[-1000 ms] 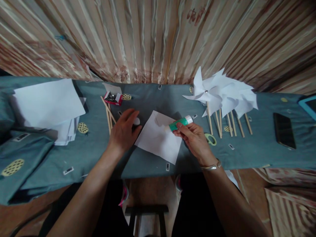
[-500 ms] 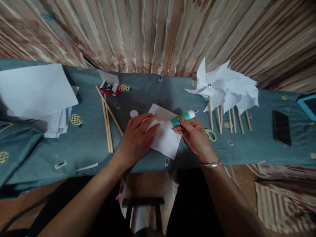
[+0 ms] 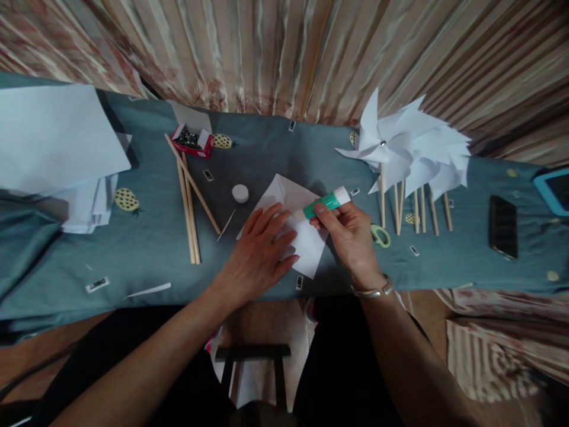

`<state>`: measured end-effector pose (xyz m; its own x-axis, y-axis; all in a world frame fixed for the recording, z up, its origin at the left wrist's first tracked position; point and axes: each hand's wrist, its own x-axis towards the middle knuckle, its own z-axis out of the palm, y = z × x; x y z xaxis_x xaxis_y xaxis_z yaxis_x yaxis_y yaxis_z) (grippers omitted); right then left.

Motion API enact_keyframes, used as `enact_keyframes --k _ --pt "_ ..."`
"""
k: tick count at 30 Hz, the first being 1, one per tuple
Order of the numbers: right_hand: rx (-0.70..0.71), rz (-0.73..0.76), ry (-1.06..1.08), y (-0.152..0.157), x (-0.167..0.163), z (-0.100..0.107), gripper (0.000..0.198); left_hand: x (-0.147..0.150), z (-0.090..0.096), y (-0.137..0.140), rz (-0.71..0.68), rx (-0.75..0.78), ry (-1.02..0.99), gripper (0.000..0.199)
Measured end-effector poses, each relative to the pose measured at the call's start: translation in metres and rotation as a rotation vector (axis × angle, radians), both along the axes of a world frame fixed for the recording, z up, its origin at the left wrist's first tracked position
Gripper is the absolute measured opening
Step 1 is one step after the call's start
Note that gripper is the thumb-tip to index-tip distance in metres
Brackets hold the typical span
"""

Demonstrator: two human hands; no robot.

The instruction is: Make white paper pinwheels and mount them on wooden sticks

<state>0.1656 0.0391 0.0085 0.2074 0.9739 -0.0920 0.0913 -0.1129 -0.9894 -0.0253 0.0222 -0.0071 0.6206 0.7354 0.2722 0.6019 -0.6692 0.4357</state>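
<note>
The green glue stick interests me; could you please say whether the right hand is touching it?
Touching. The head view plainly shows the right hand holding the green glue stick, its thumb pressed over the green side.

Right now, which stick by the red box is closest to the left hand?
The slanted stick: its lower end is nearest the left hand. The other two sticks lie side by side, farther off.

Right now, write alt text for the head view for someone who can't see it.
A person's right hand holds a green glue stick over a white paper sheet, the left hand spread over it. Loose wooden sticks and a red box lie to the left, white paper pinwheels to the right.
</note>
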Motion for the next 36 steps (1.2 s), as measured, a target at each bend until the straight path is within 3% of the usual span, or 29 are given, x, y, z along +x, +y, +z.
enact_keyframes --k 5,11,26,36 --pt "0.019 0.031 -0.031 -0.0021 -0.0017 -0.0010 0.027 0.0007 -0.0037 -0.0005 0.001 -0.045 -0.006 0.042" --pt "0.028 0.049 -0.233 -0.0032 -0.0002 -0.0039 0.021 0.0013 -0.0082 -0.0013 0.011 -0.046 -0.001 0.042" --pt "0.092 0.149 -0.608 -0.0093 -0.0023 0.0000 0.030 0.0019 -0.0062 -0.0009 0.006 -0.087 0.045 0.044" --pt "0.136 0.153 -0.671 -0.0102 -0.0051 0.0009 0.029 0.0021 -0.0089 -0.0019 0.015 -0.094 0.063 0.046"
